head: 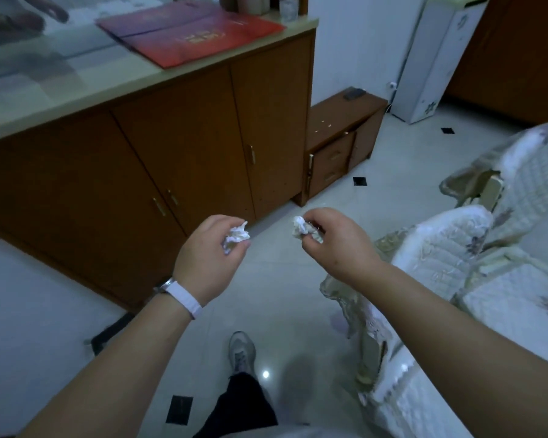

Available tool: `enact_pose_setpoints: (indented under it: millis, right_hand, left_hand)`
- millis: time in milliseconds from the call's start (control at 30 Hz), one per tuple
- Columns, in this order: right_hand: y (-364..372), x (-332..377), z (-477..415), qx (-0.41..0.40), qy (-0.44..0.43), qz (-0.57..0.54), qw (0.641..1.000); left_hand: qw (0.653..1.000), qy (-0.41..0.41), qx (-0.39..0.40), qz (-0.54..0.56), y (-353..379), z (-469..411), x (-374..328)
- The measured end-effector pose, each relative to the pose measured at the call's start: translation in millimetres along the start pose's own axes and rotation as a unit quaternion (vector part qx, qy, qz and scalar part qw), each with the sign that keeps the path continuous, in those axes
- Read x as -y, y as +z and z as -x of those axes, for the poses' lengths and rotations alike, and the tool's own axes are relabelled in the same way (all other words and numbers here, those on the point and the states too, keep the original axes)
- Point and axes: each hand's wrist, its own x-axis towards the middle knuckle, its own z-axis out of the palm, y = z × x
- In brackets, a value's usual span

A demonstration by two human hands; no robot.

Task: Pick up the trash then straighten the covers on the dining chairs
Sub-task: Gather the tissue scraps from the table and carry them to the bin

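Closest in, a grey shoe [241, 352] stands on the shiny white floor [276, 289], out in front of the brown cabinet [184, 147].

Higher up, two bare arms reach toward the cabinet. The left hand [209, 257] has a white watch band [184, 298] on its wrist. Its fingers are curled round a scrunched white paper ball [236, 237], which pokes out at the fingertips. The right hand [336, 245] pinches a second paper wad [301, 227] with its fingers bent in. Both bits of trash are up in the air, in front of the cabinet doors and a little apart from each other.

To the right of the cabinet, across the floor, stand the dining chairs. The near chair cover [440, 248] is white and puffy with small flowers, and it looks bunched and wrinkled. The far chair cover [525, 172] hangs crooked, with part of the chair frame showing.

On the cabinet's pale surface [86, 90] lies a flat red folder [190, 36]. A low drawer unit [339, 137] sits against the cabinet's right end. Past that, a tall white box [437, 58] stands by the wall.
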Motion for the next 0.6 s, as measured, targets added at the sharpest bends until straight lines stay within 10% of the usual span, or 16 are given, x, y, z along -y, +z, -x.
enact_pose_setpoints:
  millis: [600]
  right_hand:
    - [9.0,-17.3,-220.4,-0.101,0.142,0.094,0.980]
  left_hand:
    - [0.978,0.155,0.097,0.102,38.8,-305.2,78.8]
